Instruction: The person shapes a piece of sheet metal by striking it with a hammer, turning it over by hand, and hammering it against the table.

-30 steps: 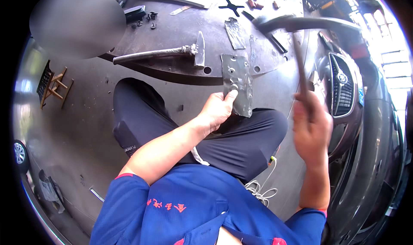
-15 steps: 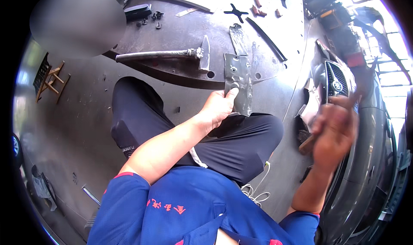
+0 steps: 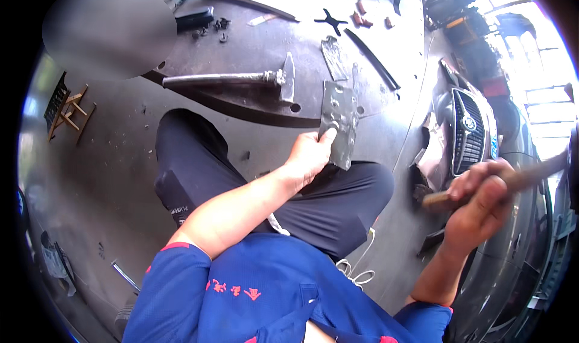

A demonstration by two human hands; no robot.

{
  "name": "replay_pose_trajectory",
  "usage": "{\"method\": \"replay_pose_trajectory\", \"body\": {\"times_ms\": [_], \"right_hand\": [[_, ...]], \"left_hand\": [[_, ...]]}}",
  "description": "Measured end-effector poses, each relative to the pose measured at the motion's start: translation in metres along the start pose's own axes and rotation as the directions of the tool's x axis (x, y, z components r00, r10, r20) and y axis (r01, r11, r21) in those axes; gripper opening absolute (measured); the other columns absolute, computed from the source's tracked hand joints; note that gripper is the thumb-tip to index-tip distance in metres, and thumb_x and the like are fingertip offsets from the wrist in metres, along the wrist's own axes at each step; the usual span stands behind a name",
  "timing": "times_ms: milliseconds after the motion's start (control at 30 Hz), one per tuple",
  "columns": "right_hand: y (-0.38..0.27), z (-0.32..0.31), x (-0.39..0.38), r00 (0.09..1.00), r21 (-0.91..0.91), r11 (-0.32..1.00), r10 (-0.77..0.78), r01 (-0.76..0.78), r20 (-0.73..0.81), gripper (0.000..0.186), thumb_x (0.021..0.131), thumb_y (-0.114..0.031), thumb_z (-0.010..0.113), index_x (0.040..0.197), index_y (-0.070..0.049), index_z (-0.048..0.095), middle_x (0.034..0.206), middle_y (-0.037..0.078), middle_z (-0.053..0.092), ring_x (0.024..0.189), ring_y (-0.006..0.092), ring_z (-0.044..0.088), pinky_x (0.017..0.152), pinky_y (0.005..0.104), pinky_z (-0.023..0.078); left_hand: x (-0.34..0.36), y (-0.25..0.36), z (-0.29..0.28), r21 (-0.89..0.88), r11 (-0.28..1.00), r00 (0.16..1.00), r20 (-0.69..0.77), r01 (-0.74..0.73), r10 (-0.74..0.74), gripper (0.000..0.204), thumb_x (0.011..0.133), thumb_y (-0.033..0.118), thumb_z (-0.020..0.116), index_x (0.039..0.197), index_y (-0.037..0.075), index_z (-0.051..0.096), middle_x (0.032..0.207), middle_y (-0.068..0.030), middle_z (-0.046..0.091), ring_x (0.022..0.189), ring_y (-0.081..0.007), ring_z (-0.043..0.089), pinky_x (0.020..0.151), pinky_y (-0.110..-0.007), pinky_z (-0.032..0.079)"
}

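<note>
My left hand (image 3: 312, 156) grips the lower left edge of a dented dark metal plate (image 3: 339, 111), thumb on top. The plate's far end reaches over the rim of the metal table (image 3: 241, 102), tilted slightly. My right hand (image 3: 479, 207), raised out to the right, is closed round a wooden-handled tool (image 3: 531, 175); the handle is smeared by motion and its far end runs to the picture's dark right rim, so its head cannot be made out. On the table to the left lies a hammer (image 3: 223, 79) with a taped neck. A crumpled metal strip (image 3: 333, 56) lies just beyond the plate.
On the table lie a black cross-shaped piece (image 3: 331, 22), a dark curved strip (image 3: 373, 58), several brown pieces (image 3: 362, 20), and a long bar (image 3: 253, 5). A car front (image 3: 469, 126) stands to the right, a wooden folding stool (image 3: 72, 111) to the left. A white cable (image 3: 356, 273) lies on the floor.
The wooden-handled tool has swung so its handle now points out to the right, with my right hand slightly lower. The plate has turned a little and shifted slightly toward me.
</note>
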State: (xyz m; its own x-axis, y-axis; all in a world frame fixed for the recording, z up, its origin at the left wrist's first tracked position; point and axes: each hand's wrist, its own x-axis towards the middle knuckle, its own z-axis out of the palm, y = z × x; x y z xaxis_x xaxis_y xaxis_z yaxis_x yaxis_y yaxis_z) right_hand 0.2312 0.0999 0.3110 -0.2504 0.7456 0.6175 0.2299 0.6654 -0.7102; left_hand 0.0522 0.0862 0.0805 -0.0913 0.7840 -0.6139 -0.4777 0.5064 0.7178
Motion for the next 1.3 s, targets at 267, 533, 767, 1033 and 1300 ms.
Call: {"method": "replay_pose_trajectory", "body": {"times_ms": [267, 533, 767, 1033, 1300], "right_hand": [[0.077, 0.040, -0.054, 0.797, -0.576, 0.805, 0.437, -0.140, 0.416, 0.018, 0.103, -0.017, 0.070, 0.106, -0.001, 0.063, 0.078, 0.020, 0.064, 0.066, 0.0389, 0.063, 0.071, 0.0441, 0.055], [0.045, 0.009, -0.026, 0.979, -0.092, 0.976, -0.189, 0.196, 0.075, 0.036, 0.112, -0.039, 0.058, 0.111, -0.003, 0.056, 0.079, 0.007, 0.059, 0.062, 0.0127, 0.057, 0.059, 0.0283, 0.051], [0.034, -0.006, -0.014, 0.885, -0.545, 0.837, 0.291, -0.052, 0.363, 0.026, 0.108, -0.026, 0.066, 0.115, -0.001, 0.062, 0.087, 0.017, 0.067, 0.070, 0.0301, 0.067, 0.066, 0.0377, 0.053], [0.059, 0.016, -0.050, 0.980, -0.095, 0.995, 0.056, -0.038, 0.189, 0.029, 0.109, -0.037, 0.060, 0.105, -0.008, 0.060, 0.084, 0.011, 0.063, 0.069, 0.0246, 0.063, 0.064, 0.0383, 0.052], [-0.027, -0.025, 0.008, 0.984, -0.151, 0.978, 0.156, -0.142, 0.083, 0.031, 0.113, -0.036, 0.058, 0.114, -0.005, 0.059, 0.083, 0.003, 0.058, 0.065, 0.0111, 0.056, 0.061, 0.0259, 0.048]], "left_hand": [[0.016, -0.007, 0.006, -0.227, 0.962, 0.988, -0.050, -0.154, 0.146, 0.043, 0.111, 0.036, 0.064, 0.094, -0.001, 0.076, 0.080, 0.0001, 0.068, 0.069, -0.0083, 0.052, 0.064, -0.031, 0.047], [0.026, -0.014, 0.007, -0.174, 0.971, 0.987, -0.041, -0.163, 0.158, 0.041, 0.110, 0.037, 0.065, 0.094, 0.000, 0.075, 0.074, 0.0033, 0.062, 0.064, -0.0071, 0.046, 0.059, -0.031, 0.042], [0.017, 0.000, 0.001, -0.101, 0.986, 0.985, -0.125, -0.133, 0.120, 0.046, 0.110, 0.043, 0.064, 0.109, -0.002, 0.075, 0.091, -0.0022, 0.071, 0.081, -0.0099, 0.057, 0.075, -0.031, 0.050], [0.017, 0.001, 0.009, -0.195, 0.973, 0.988, -0.118, -0.126, 0.105, 0.044, 0.110, 0.039, 0.065, 0.091, 0.001, 0.074, 0.076, 0.0026, 0.063, 0.067, -0.0080, 0.047, 0.062, -0.031, 0.043], [0.008, -0.011, 0.008, -0.187, 0.968, 0.973, -0.192, -0.165, 0.129, 0.045, 0.110, 0.039, 0.065, 0.089, 0.000, 0.073, 0.072, 0.0034, 0.059, 0.065, -0.0076, 0.045, 0.060, -0.032, 0.041]]}}
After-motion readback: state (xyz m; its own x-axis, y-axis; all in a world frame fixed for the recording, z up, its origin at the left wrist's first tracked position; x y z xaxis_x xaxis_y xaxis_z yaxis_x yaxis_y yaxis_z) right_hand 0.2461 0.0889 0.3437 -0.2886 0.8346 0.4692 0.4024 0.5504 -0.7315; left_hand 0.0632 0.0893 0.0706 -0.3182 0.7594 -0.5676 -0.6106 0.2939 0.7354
